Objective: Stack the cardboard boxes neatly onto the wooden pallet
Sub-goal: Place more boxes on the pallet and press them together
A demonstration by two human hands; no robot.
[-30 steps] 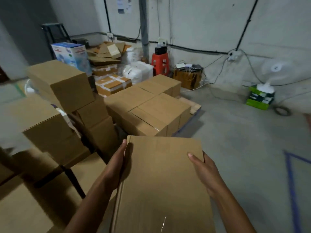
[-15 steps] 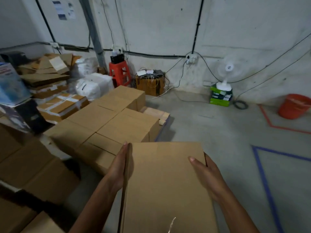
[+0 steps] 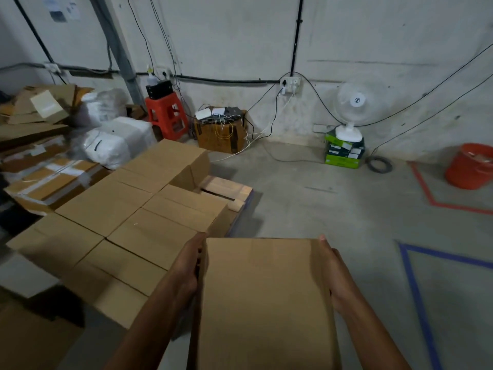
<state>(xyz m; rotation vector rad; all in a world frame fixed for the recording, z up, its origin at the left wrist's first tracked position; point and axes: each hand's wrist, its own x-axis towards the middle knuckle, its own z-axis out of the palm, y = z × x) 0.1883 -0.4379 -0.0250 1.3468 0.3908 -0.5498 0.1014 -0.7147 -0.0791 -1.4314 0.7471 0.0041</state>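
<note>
At the left edge of the frame lie some taped cartons (image 3: pixel 50 180), and just beside them to the right there are white sacks (image 3: pixel 106 148). Next come the stacked cardboard boxes (image 3: pixel 128 217). They sit close together in one flat layer that runs from the lower left up to the middle. Behind them, against the wall, stands a red stool (image 3: pixel 166 116).

My left hand (image 3: pixel 186 265) lies flat against the left side of the box I carry (image 3: pixel 264 303), with the fingers straight and pointing forward. A bare corner of the wooden pallet (image 3: pixel 226 186) shows at the right end of the stack, above this hand in the frame. The box is at the bottom middle, in the air over the floor, just to the right of the stack and not touching it. My right hand (image 3: pixel 333 271) presses flat on its right side in the same way, so the box is squeezed between my two palms.

Further right, a white fan (image 3: pixel 352 102) stands at the wall, a blue tape line (image 3: pixel 416 289) crosses the floor, and an orange bucket (image 3: pixel 472 166) is at the right edge.
</note>
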